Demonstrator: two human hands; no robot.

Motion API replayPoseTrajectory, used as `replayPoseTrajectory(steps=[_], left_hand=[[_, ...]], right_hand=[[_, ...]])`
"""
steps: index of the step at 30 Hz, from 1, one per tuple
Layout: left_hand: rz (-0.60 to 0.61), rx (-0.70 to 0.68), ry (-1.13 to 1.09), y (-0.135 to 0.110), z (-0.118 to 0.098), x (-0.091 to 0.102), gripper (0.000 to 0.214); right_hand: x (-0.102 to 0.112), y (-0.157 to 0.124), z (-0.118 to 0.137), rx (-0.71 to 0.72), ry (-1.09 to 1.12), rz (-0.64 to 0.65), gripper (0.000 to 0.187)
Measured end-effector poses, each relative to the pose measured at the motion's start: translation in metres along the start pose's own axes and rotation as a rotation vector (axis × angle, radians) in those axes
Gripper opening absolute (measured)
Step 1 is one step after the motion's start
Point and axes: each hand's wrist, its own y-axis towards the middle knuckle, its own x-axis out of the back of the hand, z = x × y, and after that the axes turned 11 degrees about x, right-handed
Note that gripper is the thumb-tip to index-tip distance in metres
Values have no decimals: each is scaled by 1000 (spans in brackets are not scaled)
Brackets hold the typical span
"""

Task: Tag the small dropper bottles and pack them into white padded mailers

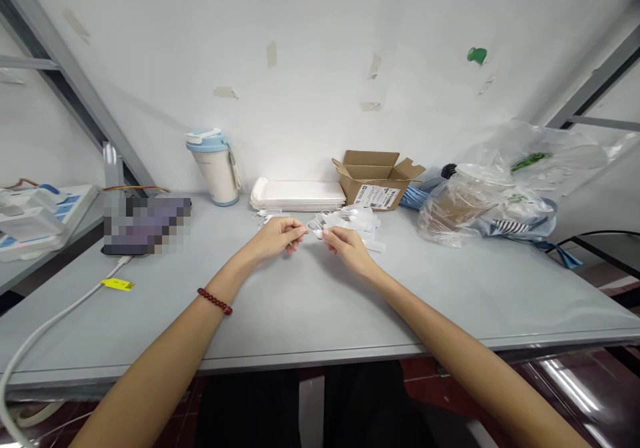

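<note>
My left hand (278, 235) and my right hand (346, 247) meet above the middle of the grey table (300, 301), fingertips almost touching. Both pinch a small white plastic piece (314, 232) between them; its exact shape is too small to make out. Just behind the hands lies a pile of clear and white plastic pieces (350, 221). A red bead bracelet (215, 301) circles my left wrist.
At the back stand a blue-lidded cup (215, 167), a stack of white trays (298, 195) and an open cardboard box (376, 180). Clear plastic bags (490, 195) crowd the right. A white cable (60, 315) with a yellow tag (118, 284) runs at left.
</note>
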Motion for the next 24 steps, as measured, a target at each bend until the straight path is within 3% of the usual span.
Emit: replayPoseTrajectory(steps=[24], left_hand=[[56, 42, -69, -5, -7, -2, 26]], right_hand=[[-3, -1, 2, -31, 124, 12, 37]])
